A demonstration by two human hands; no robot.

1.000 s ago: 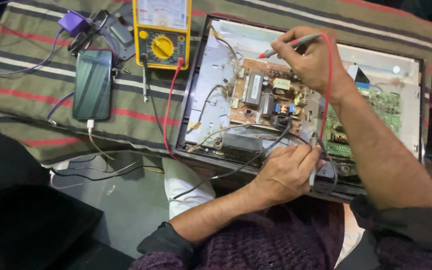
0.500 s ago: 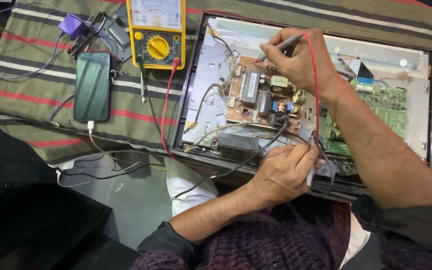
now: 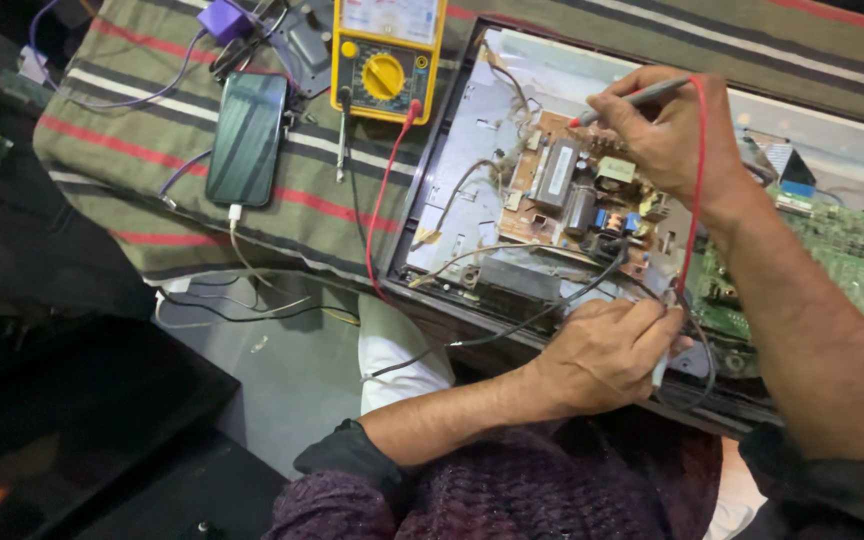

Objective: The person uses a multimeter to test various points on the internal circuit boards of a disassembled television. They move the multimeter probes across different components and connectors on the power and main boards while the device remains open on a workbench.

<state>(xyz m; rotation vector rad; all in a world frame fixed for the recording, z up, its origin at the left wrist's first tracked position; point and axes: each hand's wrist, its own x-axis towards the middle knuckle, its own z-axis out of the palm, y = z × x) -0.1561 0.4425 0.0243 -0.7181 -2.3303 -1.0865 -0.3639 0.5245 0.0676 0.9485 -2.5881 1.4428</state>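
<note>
Head view, looking down. Nearest the camera: dark purple knit sleeves, pushed up on both forearms. Left hand (image 3: 607, 352) rests on the near rim of the opened display chassis (image 3: 472, 150), fingers curled shut around a probe; its tip is hidden under the fingers, so the contact point cannot be told. The black lead (image 3: 512, 325) runs from this hand back across the chassis edge.

Further in: brown power board (image 3: 562, 190) mounted in the metal back pan, capacitors and a transformer showing. A green board (image 3: 832, 250) sits to its right, partly behind the right forearm.

Right hand (image 3: 667, 130) is over the far part of the power board, fingers pinched on the grey-bodied red-tipped probe (image 3: 632, 97), tip aimed down at the board's upper edge. The red lead (image 3: 694, 180) loops over the wrist.

Far side, on the striped cloth (image 3: 152, 160): yellow multimeter (image 3: 387, 55), both leads plugged in, dial set; display not readable. Phone (image 3: 246, 138) on a charging cable to its left, purple adapter (image 3: 220, 20) beyond.

Judgement on progress: back cover already off, meter connected, both probes in hand. A measurement looks to be in hand; whether any reading shows cannot be told.
</note>
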